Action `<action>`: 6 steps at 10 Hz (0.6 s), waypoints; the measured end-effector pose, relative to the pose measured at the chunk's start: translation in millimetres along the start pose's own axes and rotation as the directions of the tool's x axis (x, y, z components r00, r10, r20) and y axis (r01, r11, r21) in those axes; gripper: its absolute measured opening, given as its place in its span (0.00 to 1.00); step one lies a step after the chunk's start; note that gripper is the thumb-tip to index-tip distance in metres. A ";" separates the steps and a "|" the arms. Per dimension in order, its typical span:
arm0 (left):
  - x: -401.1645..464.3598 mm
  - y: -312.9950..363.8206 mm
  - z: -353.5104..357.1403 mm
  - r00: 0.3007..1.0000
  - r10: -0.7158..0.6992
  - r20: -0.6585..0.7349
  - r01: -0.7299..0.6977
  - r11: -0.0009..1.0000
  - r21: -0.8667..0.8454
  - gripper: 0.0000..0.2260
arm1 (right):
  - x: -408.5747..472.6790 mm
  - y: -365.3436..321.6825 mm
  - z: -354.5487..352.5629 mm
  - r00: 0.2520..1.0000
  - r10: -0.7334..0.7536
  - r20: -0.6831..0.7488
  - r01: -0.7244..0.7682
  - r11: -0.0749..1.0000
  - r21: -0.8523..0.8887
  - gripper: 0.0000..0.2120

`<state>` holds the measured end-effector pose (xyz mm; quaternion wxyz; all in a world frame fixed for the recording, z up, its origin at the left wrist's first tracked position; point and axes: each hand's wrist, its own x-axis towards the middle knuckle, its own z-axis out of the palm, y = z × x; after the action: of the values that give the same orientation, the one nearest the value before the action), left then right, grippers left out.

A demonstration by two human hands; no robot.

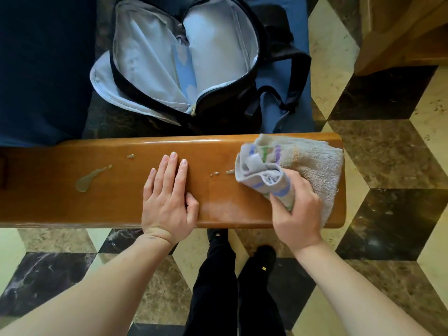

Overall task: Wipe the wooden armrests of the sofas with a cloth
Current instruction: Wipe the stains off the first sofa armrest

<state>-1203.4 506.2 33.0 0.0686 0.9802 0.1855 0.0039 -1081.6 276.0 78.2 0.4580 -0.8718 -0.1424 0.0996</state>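
Observation:
A glossy brown wooden armrest (116,207) runs across the middle of the view. A puddle (88,179) and a few small drops (131,156) of liquid lie on its left and middle parts. My left hand (167,197) rests flat on the armrest's middle, fingers together and holding nothing. My right hand (297,209) grips a bunched grey towel cloth (312,161) with coloured stripes. The cloth is pressed on the armrest's right end. More small drops (219,172) sit just left of the cloth.
An open black backpack (218,110) with a pale lining stands on the blue sofa seat (283,93) behind the armrest. A dark blue cushion (43,69) fills the far left. Patterned marble floor (378,146) surrounds the sofa, and my legs (215,287) stand below the armrest. Another wooden piece (400,32) is at top right.

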 end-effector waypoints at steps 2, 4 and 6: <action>1.8 -0.9 -0.5 1.000 0.002 0.003 -0.002 1.000 0.002 0.31 | -4.6 20.2 -24.6 0.997 -0.052 -0.048 0.054 0.998 0.032 0.10; 1.7 0.2 -1.4 1.000 0.007 -0.017 -0.007 1.000 -0.007 0.31 | -21.6 23.4 -13.6 0.877 0.179 -0.445 -0.158 0.984 0.083 0.09; 1.3 1.0 -1.0 1.000 0.003 -0.018 -0.003 1.000 -0.002 0.31 | 1.1 -30.7 49.5 0.665 0.433 -0.608 -0.385 0.897 0.217 0.20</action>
<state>-1201.9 505.9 34.1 0.0678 0.9803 0.1848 0.0130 -1100.5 331.2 75.8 0.4745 -0.8449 0.2259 -0.0996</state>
